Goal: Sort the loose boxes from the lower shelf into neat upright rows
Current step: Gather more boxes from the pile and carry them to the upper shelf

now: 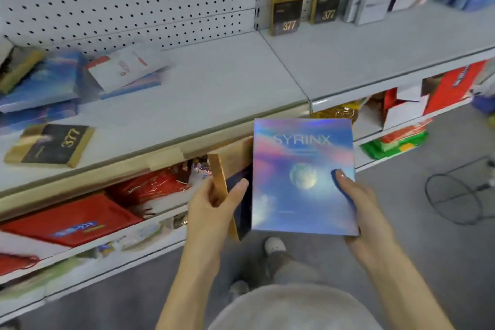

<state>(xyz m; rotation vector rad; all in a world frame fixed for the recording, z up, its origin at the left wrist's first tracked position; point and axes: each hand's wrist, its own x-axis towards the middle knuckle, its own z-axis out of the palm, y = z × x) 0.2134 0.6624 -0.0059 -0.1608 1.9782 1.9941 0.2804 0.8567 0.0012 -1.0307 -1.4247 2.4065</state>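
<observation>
SYRINX box [302, 177], flat, held before the shelf [214, 88] front, right hand [359, 209] pinching its lower right edge; gold-edged box [235, 158], partly hidden, gripped in the left hand [214, 206]; both look stiff, light, glossy and perhaps slippery, best gripped by the edges.

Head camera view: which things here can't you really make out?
- Gold-edged box: its face is hidden behind the blue box and the left hand.
- Small print under SYRINX: blurred.
- Pile of boxes at far left: blurred, cut off by the frame edge.
- Right hand: fingers hidden behind the blue box.
</observation>
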